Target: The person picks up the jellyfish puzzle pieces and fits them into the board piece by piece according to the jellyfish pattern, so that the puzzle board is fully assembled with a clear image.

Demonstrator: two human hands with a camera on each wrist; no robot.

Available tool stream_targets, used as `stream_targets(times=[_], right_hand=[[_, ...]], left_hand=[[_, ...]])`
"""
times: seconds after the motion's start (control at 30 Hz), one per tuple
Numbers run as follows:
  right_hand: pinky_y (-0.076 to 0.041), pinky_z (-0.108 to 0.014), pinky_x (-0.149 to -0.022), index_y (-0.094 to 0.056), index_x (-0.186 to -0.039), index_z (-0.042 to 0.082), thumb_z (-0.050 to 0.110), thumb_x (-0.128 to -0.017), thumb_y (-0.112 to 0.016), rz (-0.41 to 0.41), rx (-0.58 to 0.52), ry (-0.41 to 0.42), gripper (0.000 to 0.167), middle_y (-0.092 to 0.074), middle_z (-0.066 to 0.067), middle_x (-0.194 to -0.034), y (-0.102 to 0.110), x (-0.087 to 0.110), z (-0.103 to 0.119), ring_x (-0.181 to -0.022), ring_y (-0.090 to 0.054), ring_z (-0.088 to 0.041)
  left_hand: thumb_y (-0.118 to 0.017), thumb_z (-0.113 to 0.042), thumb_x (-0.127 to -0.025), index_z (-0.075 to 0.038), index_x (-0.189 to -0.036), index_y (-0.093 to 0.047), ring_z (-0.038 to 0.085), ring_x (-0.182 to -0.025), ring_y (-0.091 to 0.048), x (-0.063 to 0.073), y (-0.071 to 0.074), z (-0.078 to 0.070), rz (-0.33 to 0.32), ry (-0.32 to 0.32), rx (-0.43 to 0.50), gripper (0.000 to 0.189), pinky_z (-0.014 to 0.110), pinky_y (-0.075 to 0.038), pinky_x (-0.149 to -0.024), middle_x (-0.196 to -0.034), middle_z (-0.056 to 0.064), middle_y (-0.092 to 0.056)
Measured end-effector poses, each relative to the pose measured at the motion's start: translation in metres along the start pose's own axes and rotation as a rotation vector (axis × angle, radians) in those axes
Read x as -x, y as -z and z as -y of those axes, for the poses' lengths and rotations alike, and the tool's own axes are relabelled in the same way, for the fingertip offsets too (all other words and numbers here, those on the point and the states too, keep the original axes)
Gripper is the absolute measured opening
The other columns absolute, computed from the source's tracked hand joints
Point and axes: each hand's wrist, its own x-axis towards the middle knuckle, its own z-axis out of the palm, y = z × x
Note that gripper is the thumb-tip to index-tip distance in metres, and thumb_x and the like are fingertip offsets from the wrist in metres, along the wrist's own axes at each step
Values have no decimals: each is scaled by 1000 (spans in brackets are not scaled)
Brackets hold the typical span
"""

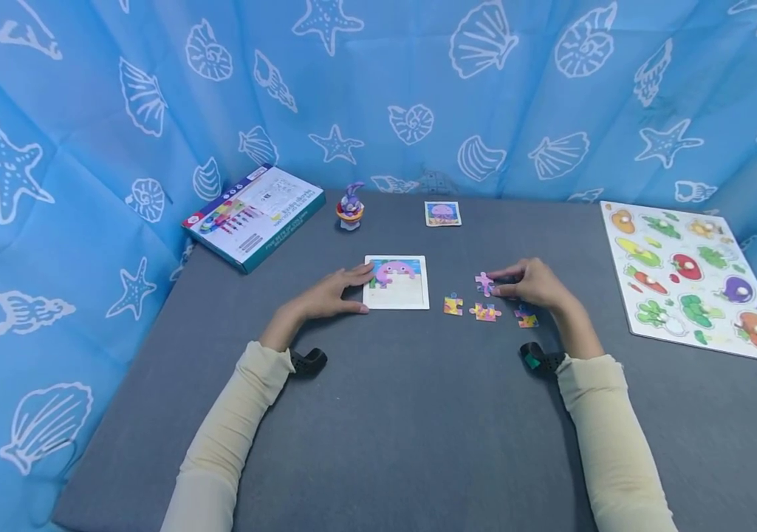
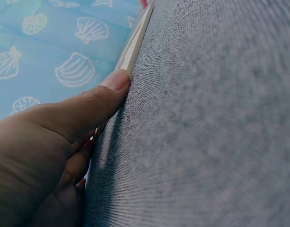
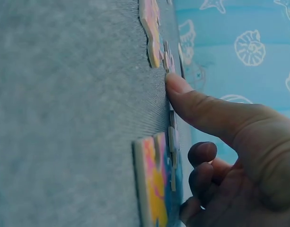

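Nearest the person, three loose puzzle pieces (image 1: 485, 312) lie on the grey table (image 1: 418, 428) with gaps between, perhaps so each can be picked up singly. Just beyond, the right hand (image 1: 538, 284) pinches a pink piece (image 1: 484, 284) between thumb and finger at its edge, leaving most of it uncovered. Across from it, the left hand (image 1: 328, 293), fingers loosely extended, rests against the side of the partly filled puzzle frame (image 1: 391, 297), seemingly to steady it. Farther off, a small jellyfish picture (image 1: 442, 213) lies upright to the person, probably for easy viewing.
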Motion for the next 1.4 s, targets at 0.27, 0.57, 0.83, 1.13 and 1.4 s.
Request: stream_targets(times=[0.27, 0.57, 0.83, 1.13, 1.4], right_hand=[[-35, -27, -59, -66, -113, 4, 22, -82, -69, -22, 12, -9, 36, -53, -13, -90, 0, -4, 3, -72, -42, -17], [-32, -30, -60, -67, -111, 5, 19, -82, -69, -142, 32, 58, 32, -53, -16, -91, -15, -21, 33, -75, -39, -22], [-27, -30, -59, -69, -106, 4, 16, -78, -73, -117, -56, 137, 31, -37, -7, -72, -42, -43, 71, -69, -32, -21], [-29, -28, -55, -71, -103, 5, 17, -78, -74, -21, -81, 173, 28, -37, -4, -68, -71, -56, 93, -64, -34, -19], [-29, -29, -57, -72, -101, 7, 17, -77, -74, 6, -77, 172, 26, -41, -5, -72, -80, -60, 100, -67, -35, -19]], left_hand=[[-66, -31, -85, -12, -144, -30, 21, -143, -13, 0, 1, 0, 1, 1, 0, 71, 45, -5, -116, -154, 3, -17], [-65, -32, -85, -12, -144, -30, 19, -143, -13, 0, -2, 1, 5, 12, -10, 71, 43, -6, -117, -154, 1, -17], [-65, -33, -85, -13, -144, -30, 20, -143, -12, -1, -2, 4, 0, -2, -17, 71, 44, -5, -117, -155, 1, -16], [-64, -33, -85, -13, -144, -30, 20, -143, -13, -1, -2, 4, 0, -12, -12, 71, 45, -5, -116, -155, 1, -16], [-65, -31, -85, -11, -143, -30, 21, -143, -12, -2, -1, 4, 0, -11, -3, 70, 45, -4, -116, -155, 3, -16]])
